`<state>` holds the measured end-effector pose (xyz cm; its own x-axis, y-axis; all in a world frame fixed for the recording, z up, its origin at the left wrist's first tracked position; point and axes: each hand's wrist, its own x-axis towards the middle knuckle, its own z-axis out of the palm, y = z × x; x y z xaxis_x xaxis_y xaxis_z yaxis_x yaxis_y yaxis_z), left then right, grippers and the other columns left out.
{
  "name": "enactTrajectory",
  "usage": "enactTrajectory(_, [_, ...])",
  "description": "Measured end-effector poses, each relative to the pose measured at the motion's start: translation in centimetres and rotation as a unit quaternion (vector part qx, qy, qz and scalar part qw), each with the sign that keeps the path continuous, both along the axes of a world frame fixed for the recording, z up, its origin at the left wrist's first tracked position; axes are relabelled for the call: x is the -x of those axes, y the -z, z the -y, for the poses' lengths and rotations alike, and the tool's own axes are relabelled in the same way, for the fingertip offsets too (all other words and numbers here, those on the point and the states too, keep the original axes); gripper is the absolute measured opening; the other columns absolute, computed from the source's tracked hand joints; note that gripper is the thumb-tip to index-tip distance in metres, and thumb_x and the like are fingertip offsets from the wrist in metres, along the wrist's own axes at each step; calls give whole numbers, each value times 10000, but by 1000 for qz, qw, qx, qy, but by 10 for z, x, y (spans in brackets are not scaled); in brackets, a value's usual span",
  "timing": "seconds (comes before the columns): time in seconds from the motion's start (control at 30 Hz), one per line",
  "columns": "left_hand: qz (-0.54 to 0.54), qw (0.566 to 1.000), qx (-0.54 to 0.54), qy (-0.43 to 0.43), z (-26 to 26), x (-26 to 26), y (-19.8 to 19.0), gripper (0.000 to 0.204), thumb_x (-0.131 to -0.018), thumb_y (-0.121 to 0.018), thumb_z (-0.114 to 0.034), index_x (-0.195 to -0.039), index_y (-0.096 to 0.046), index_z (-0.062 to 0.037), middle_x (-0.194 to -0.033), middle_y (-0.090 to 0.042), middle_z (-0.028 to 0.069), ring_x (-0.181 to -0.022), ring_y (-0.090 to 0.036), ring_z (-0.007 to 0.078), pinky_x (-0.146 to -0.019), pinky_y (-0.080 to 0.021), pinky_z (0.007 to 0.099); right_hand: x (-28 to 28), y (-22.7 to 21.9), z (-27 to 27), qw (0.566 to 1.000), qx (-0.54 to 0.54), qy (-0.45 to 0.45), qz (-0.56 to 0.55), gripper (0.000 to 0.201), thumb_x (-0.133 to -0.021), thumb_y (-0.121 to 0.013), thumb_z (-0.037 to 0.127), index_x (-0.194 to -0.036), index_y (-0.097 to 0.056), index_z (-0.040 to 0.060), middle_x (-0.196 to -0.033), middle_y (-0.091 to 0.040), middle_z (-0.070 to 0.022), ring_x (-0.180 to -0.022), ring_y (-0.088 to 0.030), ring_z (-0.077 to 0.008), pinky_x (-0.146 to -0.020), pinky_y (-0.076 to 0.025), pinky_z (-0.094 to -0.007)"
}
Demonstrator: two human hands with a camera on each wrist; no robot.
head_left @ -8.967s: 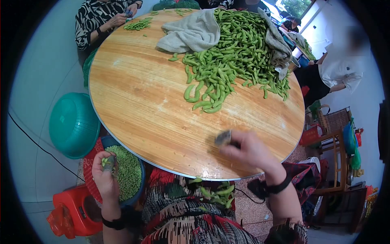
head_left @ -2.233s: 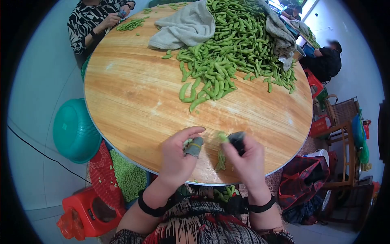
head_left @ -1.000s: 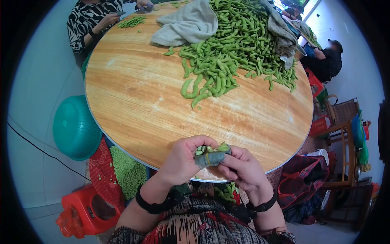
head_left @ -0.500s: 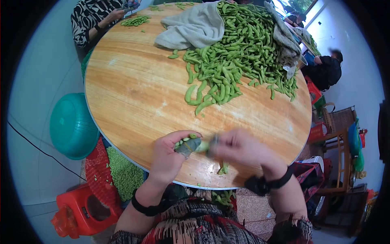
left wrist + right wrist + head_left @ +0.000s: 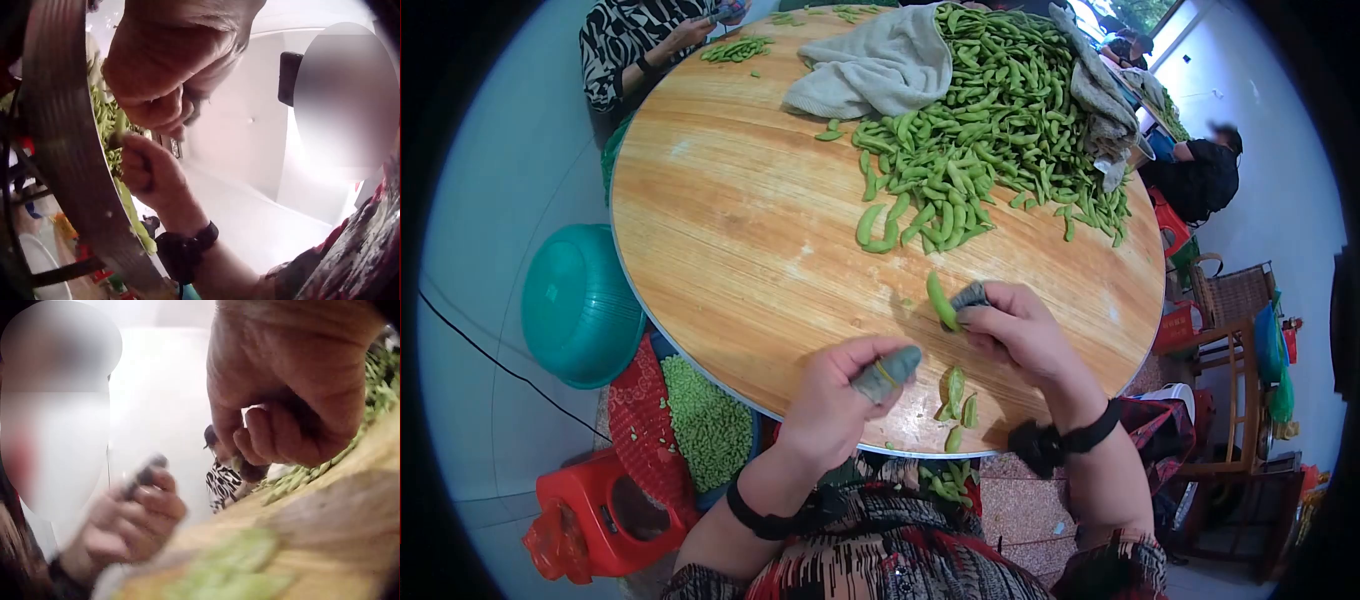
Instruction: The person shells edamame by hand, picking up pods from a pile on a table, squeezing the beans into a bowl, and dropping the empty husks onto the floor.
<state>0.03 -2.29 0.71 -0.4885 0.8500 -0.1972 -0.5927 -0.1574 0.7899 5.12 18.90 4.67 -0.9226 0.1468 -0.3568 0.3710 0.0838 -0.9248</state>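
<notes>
My right hand [image 5: 1035,340] pinches a green pod [image 5: 940,303] upright over the table's near part, against a dark-wrapped digit. To its left, my left hand [image 5: 825,405] is curled, one digit covered by a grey-green wrap [image 5: 886,374] with a yellow band; its inside is hidden. Several loose pods [image 5: 955,388] lie below the right hand, near the table edge. The left wrist view has my left hand [image 5: 169,69] close above and my right hand [image 5: 156,175] beyond. In the right wrist view, my right hand [image 5: 287,394] hangs over the wood and my left hand [image 5: 134,519] is blurred.
A large pod heap [image 5: 1000,110] with grey cloths [image 5: 875,65] covers the table's far side. Shelled beans [image 5: 705,420] fill a basin at lower left, beside a red stool [image 5: 605,510] and a green basin [image 5: 570,305]. Another person [image 5: 635,45] sits at far left.
Half a second ago both hands were together, with beans showing in the left. The right hand has moved up and away and now holds a pod. More pods lie near the edge.
</notes>
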Motion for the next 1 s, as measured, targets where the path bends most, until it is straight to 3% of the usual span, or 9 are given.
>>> enactTrajectory(0.03, [80,995,-28,-58,-7,-1,-9,243,-850,-530,-33,-1082,-574,23,-838,-581,58,-655,-479,74,-558,-351,172,-8,0,5,1000,1,0,-1,119,-829,-515,117,-832,-577,15,-589,-539,-43,-443,-469,-117,-408,-375,-243])
enactTrajectory(0.07, [158,979,-56,-114,-11,-2,-15,255,-857,-553,-81,-1081,-556,41,-788,-570,55,-594,-451,75,-514,-317,166,-17,-2,12,982,182,36,40,113,-840,-508,108,-843,-569,13,-598,-505,-16,-445,-407,-69,-391,-312,-196])
enactTrajectory(0.1, [157,980,-55,-113,-11,-3,-13,255,-857,-553,-81,-1081,-556,41,-788,-570,55,-594,-451,75,-514,-317,166,-26,-2,18,928,356,71,79,108,-850,-501,100,-854,-561,11,-607,-470,10,-447,-345,-20,-375,-249,-149])
enactTrajectory(0.13, [187,977,-81,-68,-12,-4,-8,223,-854,-562,-97,-1038,-563,29,-768,-565,46,-577,-439,73,-502,-314,167,-31,1,25,922,377,60,69,105,-843,-495,76,-894,-548,1,-602,-463,-10,-417,-333,-33,-346,-207,-144])
enactTrajectory(0.2, [216,970,-105,-23,-13,-5,0,194,-852,-571,-113,-995,-571,18,-747,-560,37,-559,-426,71,-491,-311,167,-38,-4,37,956,289,3,44,142,-896,-475,130,-891,-539,4,-601,-448,17,-471,-350,-37,-419,-269,-165])
enactTrajectory(0.33, [127,983,-87,-105,-16,-7,0,89,-821,-608,-90,-855,-558,-25,-752,-570,38,-560,-440,67,-474,-306,168,-50,-23,55,995,75,-41,-42,231,-950,-423,208,-843,-511,23,-619,-434,39,-528,-365,-39,-502,-313,-184])
enactTrajectory(0.67, [-183,971,22,-150,-19,-17,-4,146,-761,-601,19,-904,-584,-5,-798,-600,50,-638,-532,68,-514,-375,165,-56,-3,56,991,132,-27,-26,222,-954,-414,193,-842,-519,32,-637,-445,45,-512,-352,-28,-447,-274,-169])
enactTrajectory(0.83, [8,995,-85,-47,-12,-1,1,123,-800,-560,14,-915,-599,-5,-830,-603,34,-668,-521,51,-552,-394,170,-57,5,57,953,303,4,-19,195,-949,-425,171,-893,-546,29,-632,-452,40,-501,-339,-20,-435,-243,-166])
enactTrajectory(1.0, [126,986,-109,-32,-22,2,-1,90,-826,-560,-42,-906,-580,-7,-799,-578,23,-611,-494,37,-494,-347,151,-49,2,53,967,252,26,-18,190,-939,-439,156,-859,-546,22,-619,-463,35,-508,-365,-35,-457,-284,-172])
